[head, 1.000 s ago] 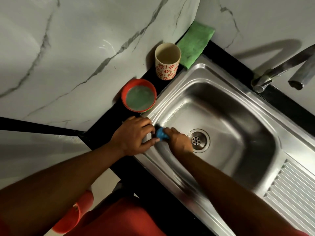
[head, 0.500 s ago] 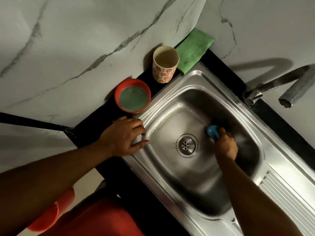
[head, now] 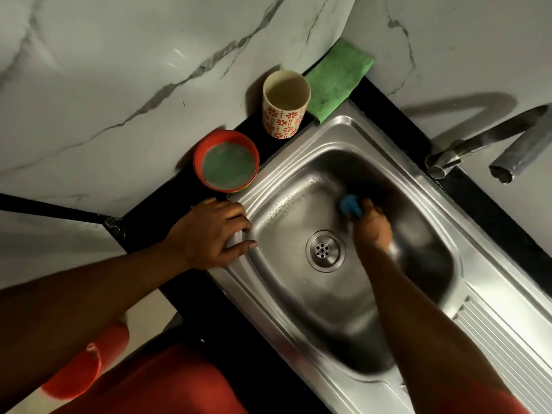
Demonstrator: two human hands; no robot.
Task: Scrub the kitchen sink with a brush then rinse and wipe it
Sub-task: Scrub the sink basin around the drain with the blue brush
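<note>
Right hand [head: 372, 227], fingers clamped round blue brush [head: 349, 204] — firm overlapping strokes suit the sink [head: 286, 297]; left hand [head: 209, 231], fingers together, braces rim.

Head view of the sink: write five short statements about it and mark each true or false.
1. The right hand holds a blue brush inside the sink. True.
2. The left hand grips the faucet. False: it rests on the sink's rim, apart from the faucet.
3. The patterned cup stands upright beside the green cloth. True.
4. The red bowl sits in the basin. False: the red bowl stands on the black counter.
5. The brush covers the drain. False: the drain shows uncovered, beside the right hand.
</note>
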